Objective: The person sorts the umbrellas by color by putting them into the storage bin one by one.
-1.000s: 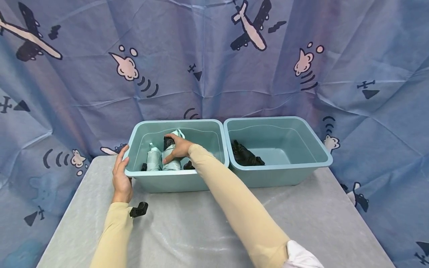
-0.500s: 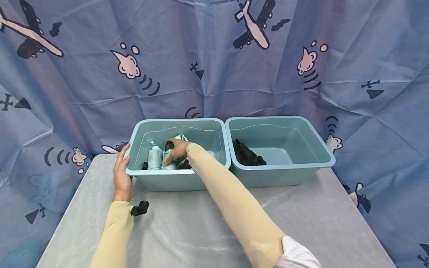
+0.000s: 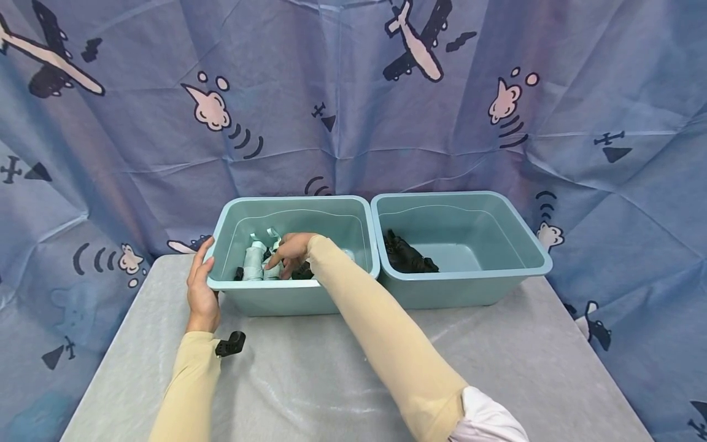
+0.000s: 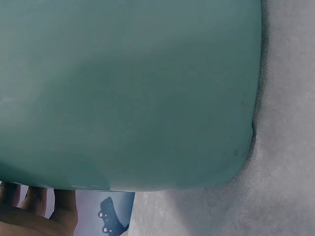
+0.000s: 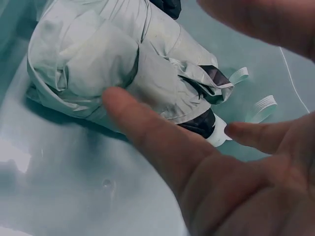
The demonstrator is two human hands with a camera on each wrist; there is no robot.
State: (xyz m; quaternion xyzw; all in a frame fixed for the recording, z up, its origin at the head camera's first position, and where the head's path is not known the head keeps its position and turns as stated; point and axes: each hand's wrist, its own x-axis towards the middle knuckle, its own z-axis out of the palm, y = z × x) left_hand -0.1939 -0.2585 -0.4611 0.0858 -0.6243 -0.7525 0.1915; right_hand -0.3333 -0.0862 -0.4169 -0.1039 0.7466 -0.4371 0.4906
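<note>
Two rolled pale green folding umbrellas lie side by side in the left bin (image 3: 287,301): one umbrella (image 3: 254,263) near its left end, the other umbrella (image 3: 272,270) partly hidden by my right hand (image 3: 296,245). Close up in the right wrist view, my fingers spread over a pale umbrella (image 5: 162,88) with black lining and wrist straps, not closed round it. A black bundle (image 3: 302,272) sits just beneath that hand. My left hand (image 3: 200,294) rests against the left bin's outer end with fingers extended; its fingers (image 4: 64,209) touch the bin wall in the left wrist view.
A matching right bin (image 3: 464,283) stands against the left one, holding a crumpled black bundle (image 3: 410,255) at its left end. Both stand on a grey covered table (image 3: 309,374) before a blue printed curtain (image 3: 331,92). A small black object (image 3: 239,274) lies in the left bin's corner.
My right hand has lowered a pale umbrella beside the other one and let go of it, its fingers now spread. My left hand stays at the bin's end.
</note>
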